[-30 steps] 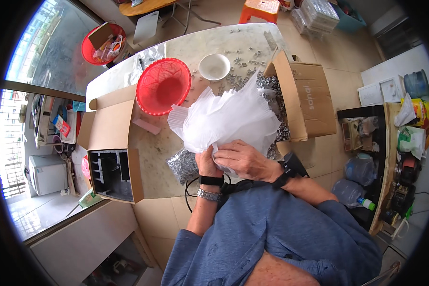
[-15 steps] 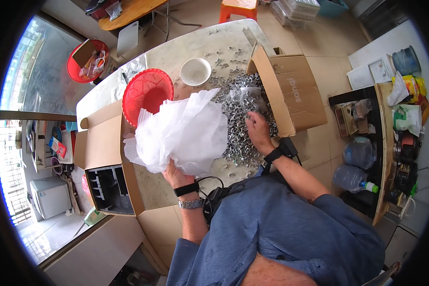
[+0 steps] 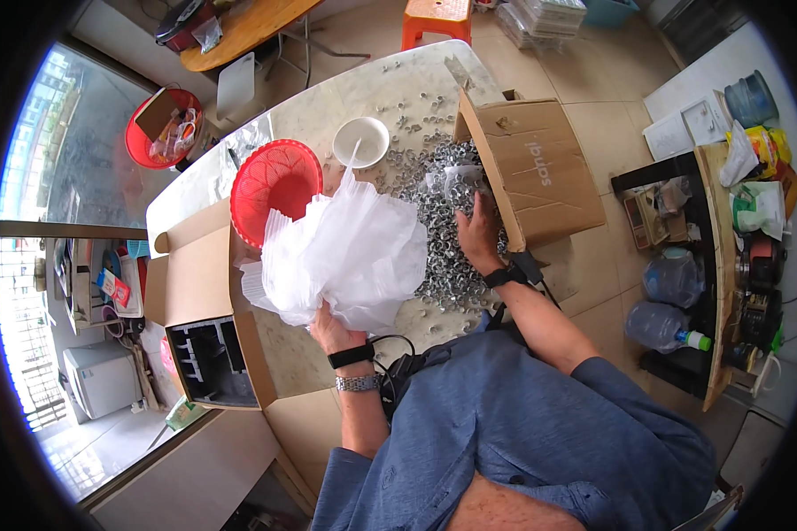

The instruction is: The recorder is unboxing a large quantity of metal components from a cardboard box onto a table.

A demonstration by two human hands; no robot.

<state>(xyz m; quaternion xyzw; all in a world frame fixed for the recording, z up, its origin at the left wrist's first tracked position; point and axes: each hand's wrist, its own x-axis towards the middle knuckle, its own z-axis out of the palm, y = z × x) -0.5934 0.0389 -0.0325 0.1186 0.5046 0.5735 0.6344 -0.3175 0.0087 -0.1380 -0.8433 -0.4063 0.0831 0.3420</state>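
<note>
My left hand (image 3: 331, 327) grips the lower edge of a big crumpled white plastic bag (image 3: 345, 252) that stands puffed up on the pale stone table (image 3: 328, 106). My right hand (image 3: 476, 232) reaches into a heap of small shiny metal rings (image 3: 438, 232) beside the bag, palm down, fingers among the rings and a small clear packet (image 3: 463, 180). Whether it holds any rings is hidden. Both wrists wear black bands, and the left also a metal watch.
A red mesh basket (image 3: 273, 181) and a white bowl (image 3: 361, 142) sit behind the bag. An open cardboard box (image 3: 536, 173) lies at the right, another box with dividers (image 3: 205, 345) at the left. Water bottles and a cluttered shelf stand far right.
The bag has swung left and off the heap, uncovering the rings. My right hand let go of the bag and moved right into the ring heap. My left hand stayed on the bag.
</note>
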